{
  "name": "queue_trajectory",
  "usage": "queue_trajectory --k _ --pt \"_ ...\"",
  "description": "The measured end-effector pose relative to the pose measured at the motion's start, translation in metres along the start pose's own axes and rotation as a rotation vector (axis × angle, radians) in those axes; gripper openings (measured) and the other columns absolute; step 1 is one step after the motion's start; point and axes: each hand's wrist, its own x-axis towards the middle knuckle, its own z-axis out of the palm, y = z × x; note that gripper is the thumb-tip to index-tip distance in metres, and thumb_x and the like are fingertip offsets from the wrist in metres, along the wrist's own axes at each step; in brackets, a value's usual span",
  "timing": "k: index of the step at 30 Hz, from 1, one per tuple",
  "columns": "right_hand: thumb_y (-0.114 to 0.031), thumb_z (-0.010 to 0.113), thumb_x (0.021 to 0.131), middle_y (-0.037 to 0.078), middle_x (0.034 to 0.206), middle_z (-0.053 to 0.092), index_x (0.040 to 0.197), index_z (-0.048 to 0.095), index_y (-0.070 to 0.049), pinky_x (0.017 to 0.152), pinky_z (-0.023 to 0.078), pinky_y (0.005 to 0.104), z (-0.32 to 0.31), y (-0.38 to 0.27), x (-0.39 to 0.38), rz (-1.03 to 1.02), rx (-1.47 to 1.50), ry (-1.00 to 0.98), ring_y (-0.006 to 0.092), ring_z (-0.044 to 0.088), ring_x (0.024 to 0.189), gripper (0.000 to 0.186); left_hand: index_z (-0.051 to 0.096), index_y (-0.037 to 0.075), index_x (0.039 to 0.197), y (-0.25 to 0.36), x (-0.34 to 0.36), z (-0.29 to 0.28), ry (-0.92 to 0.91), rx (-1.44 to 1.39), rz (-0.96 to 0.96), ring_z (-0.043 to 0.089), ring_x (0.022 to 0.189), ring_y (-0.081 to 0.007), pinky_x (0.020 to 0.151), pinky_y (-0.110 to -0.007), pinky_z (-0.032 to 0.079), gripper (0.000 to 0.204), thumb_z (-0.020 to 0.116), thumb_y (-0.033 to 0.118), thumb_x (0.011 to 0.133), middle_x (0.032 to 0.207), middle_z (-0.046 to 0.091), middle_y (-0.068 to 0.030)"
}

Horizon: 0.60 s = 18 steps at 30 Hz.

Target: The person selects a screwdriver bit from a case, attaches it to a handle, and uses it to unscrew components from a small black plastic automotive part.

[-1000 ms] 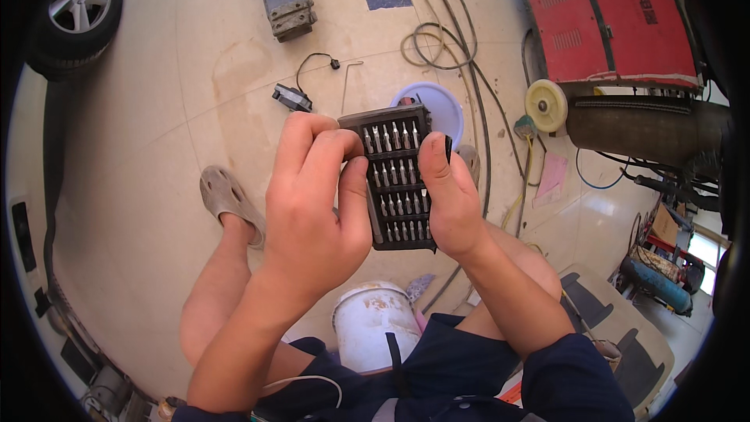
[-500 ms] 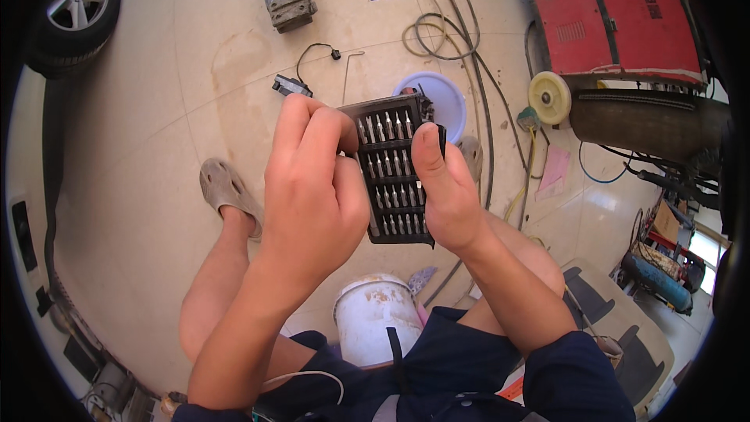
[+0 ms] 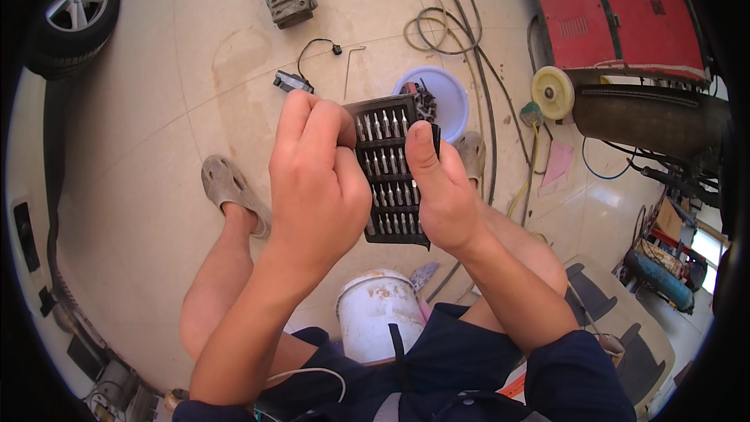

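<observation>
The bit case (image 3: 391, 176) is sitting upright between both hands, long axis running away from the person; the right hand (image 3: 445, 195) is gripping its right edge, thumb on the rows; the left hand (image 3: 316, 180) is curling over the left side, fingertips nearest the top row.

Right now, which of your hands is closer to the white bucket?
Right. The right hand grips the bit case's right edge, almost straight above the bucket in the picture. The left hand holds the case's left side, farther up and left.
</observation>
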Motion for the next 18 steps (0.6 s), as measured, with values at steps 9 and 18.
queue_trajectory --k 9,18 --pt "-0.060 0.035 0.098 0.015 0.086 0.067 0.115 0.055 0.001 0.055 0.059 0.0320 -0.008 -0.019 0.010 0.152 0.373 -0.043 0.0239 0.070 0.067 0.067 0.060 0.000 0.117 0.004 0.009 -0.020 -0.138 -0.310 -0.108 0.060 0.091 -0.0229 0.077 -0.033 0.050 0.039 0.050 -0.009 0.080 0.107 0.057 -0.0116" --pt "-0.058 0.035 0.099 0.017 0.089 0.068 0.119 0.054 0.001 0.060 0.059 0.0312 -0.017 -0.026 0.011 0.101 0.265 -0.023 0.0230 0.070 0.071 0.066 0.036 0.002 0.145 0.009 0.002 -0.026 -0.401 -0.112 0.034 0.048 0.124 -0.0312 0.097 -0.040 0.045 0.082 0.069 0.002 0.070 0.145 0.035 -0.0172"
